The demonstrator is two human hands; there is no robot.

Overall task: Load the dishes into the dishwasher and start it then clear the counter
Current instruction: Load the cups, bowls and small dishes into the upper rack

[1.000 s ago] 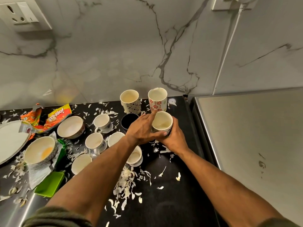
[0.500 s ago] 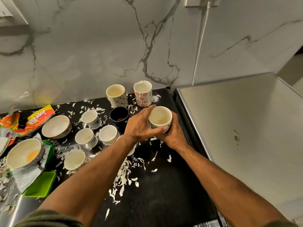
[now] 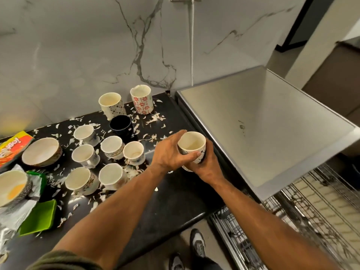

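Right now both my left hand (image 3: 169, 151) and right hand (image 3: 207, 165) curl fingers around the cream mug (image 3: 191, 147) at frame center, above the bench (image 3: 175, 191); glazed, fragile, possibly slippery, best gripped round its wall.

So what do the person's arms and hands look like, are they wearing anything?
Both forearms are bare. The left hand and right hand wear no gloves, rings or watch that I can see. An olive-green sleeve shows at the left arm's bottom edge.

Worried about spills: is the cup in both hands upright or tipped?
Upright: the cup shows its round mouth facing up, gripped by left hand and right hand.
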